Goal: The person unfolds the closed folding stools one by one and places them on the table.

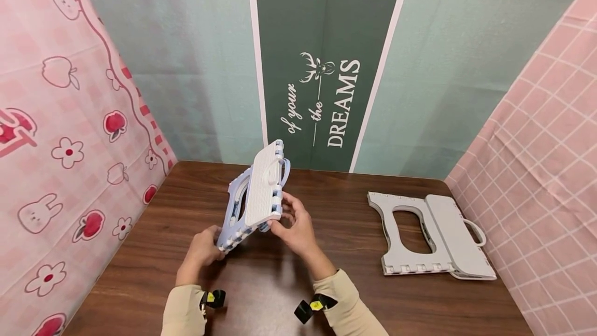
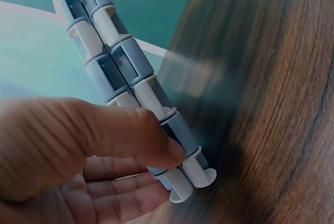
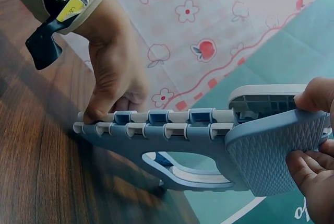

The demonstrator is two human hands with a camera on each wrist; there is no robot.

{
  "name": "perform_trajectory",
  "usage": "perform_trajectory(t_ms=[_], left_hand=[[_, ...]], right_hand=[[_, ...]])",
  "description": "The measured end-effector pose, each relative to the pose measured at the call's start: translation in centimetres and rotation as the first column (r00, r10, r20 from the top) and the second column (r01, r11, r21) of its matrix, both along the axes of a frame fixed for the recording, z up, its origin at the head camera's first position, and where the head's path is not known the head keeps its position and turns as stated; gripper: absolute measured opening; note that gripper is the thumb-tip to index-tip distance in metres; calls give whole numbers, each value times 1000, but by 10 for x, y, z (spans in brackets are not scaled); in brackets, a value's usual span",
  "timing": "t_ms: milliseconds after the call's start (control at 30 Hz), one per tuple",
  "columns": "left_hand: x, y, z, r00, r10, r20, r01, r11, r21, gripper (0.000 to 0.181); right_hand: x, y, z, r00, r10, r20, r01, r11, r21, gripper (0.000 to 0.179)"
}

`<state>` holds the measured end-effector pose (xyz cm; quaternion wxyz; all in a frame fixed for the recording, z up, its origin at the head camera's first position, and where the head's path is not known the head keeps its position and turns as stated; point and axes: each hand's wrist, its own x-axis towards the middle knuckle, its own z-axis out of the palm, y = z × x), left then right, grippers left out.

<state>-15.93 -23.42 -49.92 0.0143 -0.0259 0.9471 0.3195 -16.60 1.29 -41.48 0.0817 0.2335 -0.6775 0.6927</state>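
A blue-and-white folding stool (image 1: 258,196) is tilted in the air above the table, folded nearly flat. My left hand (image 1: 203,247) pinches the end of its hinged leg edge, thumb on one side and fingers on the other, as the left wrist view shows. At the seat end, my right hand (image 1: 298,228) holds the edge of the panels. In the right wrist view the blue textured seat panel (image 3: 276,156) and the white panel (image 3: 266,91) stand slightly apart, with a gap between them. Part of the right hand is cut off there.
A second folding stool (image 1: 410,263), greyish white with a loop handle, lies folded flat on the right of the brown wooden table (image 1: 336,253). Behind the table hangs a green cloth (image 1: 196,66). Pink patterned cloths (image 1: 79,165) line both sides.
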Motion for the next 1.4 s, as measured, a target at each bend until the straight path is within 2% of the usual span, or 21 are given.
perform_trajectory(t_ms=[233, 467, 600, 733, 767, 867, 1100, 1400], left_hand=[[-1, 6, -2, 1000, -9, -7, 9, 999, 46, 62], [-2, 10, -1, 1000, -14, -8, 15, 998, 59, 61], [-2, 12, -2, 1000, -19, -6, 19, 995, 95, 60], [-4, 11, -6, 998, -50, -38, 55, 990, 134, 58], [-5, 11, -7, 995, -66, -70, 75, 988, 133, 57], [-5, 12, -6, 994, -77, -82, 88, 986, 141, 55], [-8, 21, -6, 999, -36, -6, 36, 982, 186, 60], [-12, 26, -7, 1000, -23, 1, 22, 979, 205, 60]], right_hand=[[2, -1, 6, 997, -2, -78, 4, 1000, 15, 60], [3, -2, 8, 994, -15, -107, 16, 1000, 5, 60], [3, -4, 9, 991, -28, -133, 28, 1000, -3, 60], [3, -6, 12, 986, -39, -161, 40, 999, 1, 61], [3, -7, 12, 986, -42, -164, 44, 999, 4, 61], [2, -9, 14, 985, -43, -169, 45, 999, 9, 63], [1, -12, 17, 983, -24, -181, 26, 1000, 11, 65], [-4, -16, 20, 980, -9, -198, 14, 1000, 25, 66]])
